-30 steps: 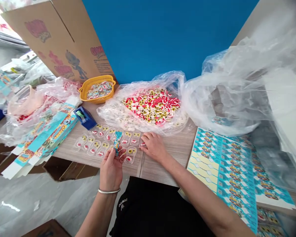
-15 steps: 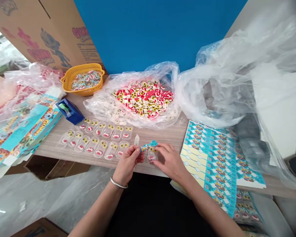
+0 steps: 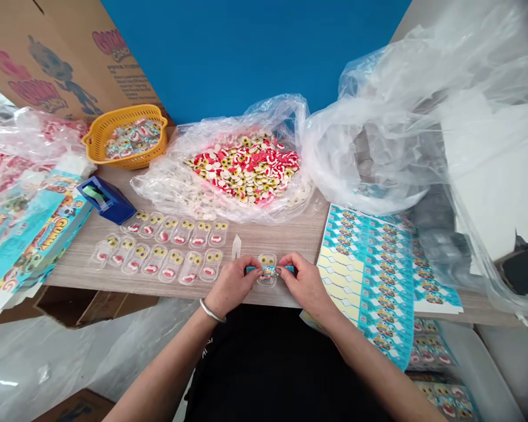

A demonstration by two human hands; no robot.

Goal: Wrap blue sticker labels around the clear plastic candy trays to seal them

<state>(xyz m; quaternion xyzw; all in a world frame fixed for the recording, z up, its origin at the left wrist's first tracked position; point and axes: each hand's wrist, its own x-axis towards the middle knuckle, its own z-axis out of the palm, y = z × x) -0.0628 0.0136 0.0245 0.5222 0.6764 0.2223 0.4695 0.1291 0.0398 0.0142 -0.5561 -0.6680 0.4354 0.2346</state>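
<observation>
Stretched between both hands is a blue printed sticker label (image 3: 270, 271), lying across a clear plastic candy tray (image 3: 267, 282) at the table's front edge. My left hand (image 3: 237, 282) pinches the label's left end. Its right end is pinched by my right hand (image 3: 303, 280). Two yellow-and-black eye candies (image 3: 267, 259) show above the label; the lower part of the tray is partly covered. To the left stand two rows of similar filled trays (image 3: 190, 268), each with eye candies and a red-and-white mouth candy. A pale pointed paper piece (image 3: 236, 247) lies just behind my left hand.
Sheets of blue labels (image 3: 385, 281) hang over the table edge at right. Behind is a plastic bag of loose candies (image 3: 246, 170). A blue tape dispenser (image 3: 106, 199), yellow basket (image 3: 126, 110) and printed carton (image 3: 39, 240) stand left. Crumpled clear plastic bags (image 3: 378, 146) fill the right back.
My right hand has taken the label's free end. Both hands now hold the label straight across the tray, where before it hung from my left hand. The view has shifted slightly.
</observation>
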